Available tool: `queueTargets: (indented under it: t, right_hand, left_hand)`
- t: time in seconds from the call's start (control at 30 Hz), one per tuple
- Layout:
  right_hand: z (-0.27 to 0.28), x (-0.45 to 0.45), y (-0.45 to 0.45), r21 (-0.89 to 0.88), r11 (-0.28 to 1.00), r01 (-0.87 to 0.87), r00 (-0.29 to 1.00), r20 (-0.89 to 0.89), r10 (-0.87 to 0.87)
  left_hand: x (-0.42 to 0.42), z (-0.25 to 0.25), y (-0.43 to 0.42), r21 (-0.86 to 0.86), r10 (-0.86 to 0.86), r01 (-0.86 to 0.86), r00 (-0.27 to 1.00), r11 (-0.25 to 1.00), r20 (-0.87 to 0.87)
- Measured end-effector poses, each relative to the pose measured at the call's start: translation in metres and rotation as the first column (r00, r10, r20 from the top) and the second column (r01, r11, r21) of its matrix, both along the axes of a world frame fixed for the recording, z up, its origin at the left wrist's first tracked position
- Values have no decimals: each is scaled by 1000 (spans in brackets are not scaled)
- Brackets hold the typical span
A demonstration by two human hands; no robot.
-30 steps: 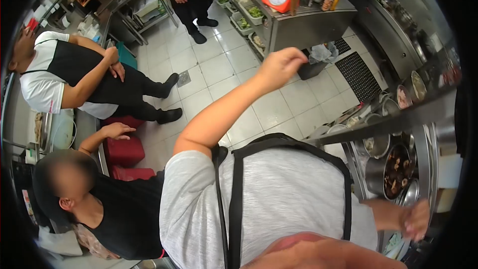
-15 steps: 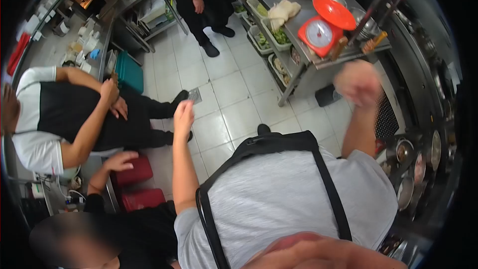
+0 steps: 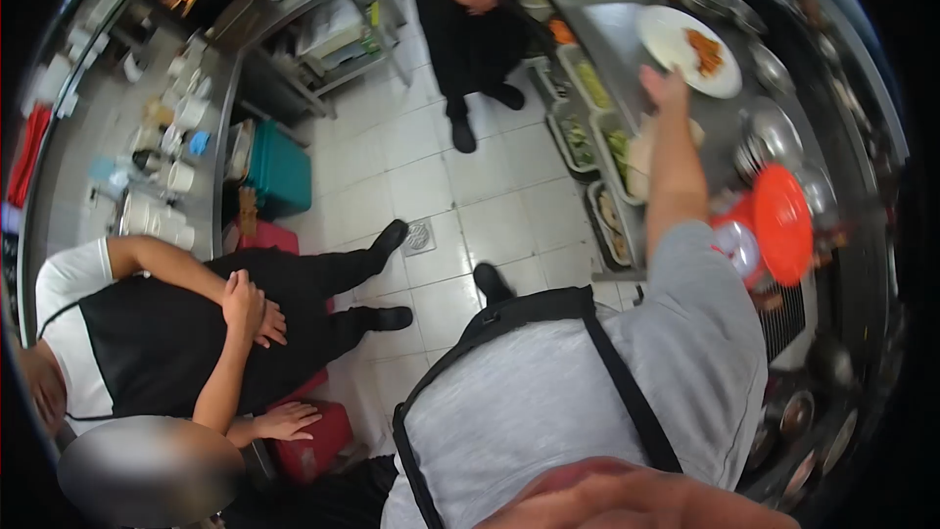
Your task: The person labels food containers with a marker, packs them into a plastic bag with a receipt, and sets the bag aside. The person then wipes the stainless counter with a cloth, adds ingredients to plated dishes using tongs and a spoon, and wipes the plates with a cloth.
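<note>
My right hand [image 3: 666, 88] is stretched forward over the metal counter [image 3: 627, 34], at the near left edge of a white oval plate [image 3: 676, 34]. Its fingers look extended and apart; whether they touch the rim I cannot tell. A small heap of orange-brown food [image 3: 703, 53] lies on the plate. Below my forearm is a pale cloth-like item [image 3: 641, 159], partly hidden by the arm. An orange-red kitchen scale [image 3: 739, 243] with a tilted red pan [image 3: 781, 223] stands beside my right upper arm. My left hand is out of the picture.
Vegetable tubs [image 3: 587, 83] line the shelf under the counter edge. Metal bowls [image 3: 774, 132] stand farther right. One person in a black apron [image 3: 460, 29] stands ahead; another [image 3: 196, 323] is at left, with a third person's hand [image 3: 289, 421] near a red bin [image 3: 318, 446].
My right hand has swung forward from above the floor near the scale to the plate's edge. My left hand has left the view. The camera view has shifted closer to the counter.
</note>
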State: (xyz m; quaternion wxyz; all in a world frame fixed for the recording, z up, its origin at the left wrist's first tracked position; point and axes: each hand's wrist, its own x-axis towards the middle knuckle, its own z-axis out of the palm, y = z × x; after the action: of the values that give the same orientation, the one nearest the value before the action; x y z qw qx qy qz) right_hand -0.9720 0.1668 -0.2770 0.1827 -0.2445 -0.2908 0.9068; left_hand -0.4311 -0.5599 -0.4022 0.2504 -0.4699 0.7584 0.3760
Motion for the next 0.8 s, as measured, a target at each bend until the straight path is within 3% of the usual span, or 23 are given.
queueTargets:
  t: [0.1, 0.13, 0.2, 0.23, 0.27, 0.33, 0.43, 0.47, 0.5, 0.53, 0.57, 0.67, 0.7, 0.73, 0.8]
  right_hand:
    - [-23, -16, 25, -1, 989, 151, 986, 78, -150]
    - [-28, -10, 24, 147, 965, 218, 976, -10, -219]
    - [-29, -15, 45, 125, 946, 300, 936, 154, -317]
    - [-36, -15, 56, 189, 946, 263, 947, 135, -290]
    - [-23, -12, 38, 186, 914, 361, 918, 102, -383]
    - [-27, -13, 32, 189, 910, 368, 915, 100, -391]
    - [-16, -2, 19, 200, 882, 427, 880, 132, -456]
    - [3, 10, -11, 207, 893, 399, 894, 127, -429]
    - [4, 20, -16, 215, 907, 363, 899, 176, -401]
    - [9, 30, -27, 273, 916, 295, 882, 291, -371]
    - [21, 36, -51, 314, 906, 285, 874, 303, -380]
    - [62, 39, -113, 313, 936, 162, 882, 379, -279]
    - [77, 27, -136, 249, 966, 66, 923, 352, -154]
    - [92, 16, -164, 190, 981, -39, 947, 319, -24]
    - [117, -32, -238, 258, 957, -130, 970, 235, 68]
  left_hand:
    - [-32, -5, -6, 13, 15, -16, 1000, 1000, 27]
    - [-54, -5, -14, 9, 10, -11, 1000, 1000, 21]
    - [-103, -7, -35, -12, -23, 23, 1000, 1000, -10]
    - [-135, -9, -52, -41, -68, 66, 997, 997, -48]
    - [-170, -8, -69, -76, -116, 110, 990, 991, -76]
    - [-260, 2, -105, -186, -269, 236, 947, 954, -174]
    - [-422, 39, -145, -373, -490, 386, 837, 844, -244]
    - [-478, 53, -151, -369, -528, 429, 819, 824, -226]
    - [-529, 59, -160, -526, -648, 501, 750, 687, -131]
    - [-584, 75, -160, -531, -620, 439, 752, 725, -223]
    - [-628, 87, -156, -565, -653, 379, 626, 733, -427]
    - [-736, 156, -106, -443, -584, 384, 600, 810, -547]
    - [-763, 166, -92, -408, -593, 430, 593, 805, -545]
    - [-783, 169, -83, -369, -599, 474, 588, 800, -544]
    - [-817, 147, -83, -375, -696, 590, 545, 715, -467]
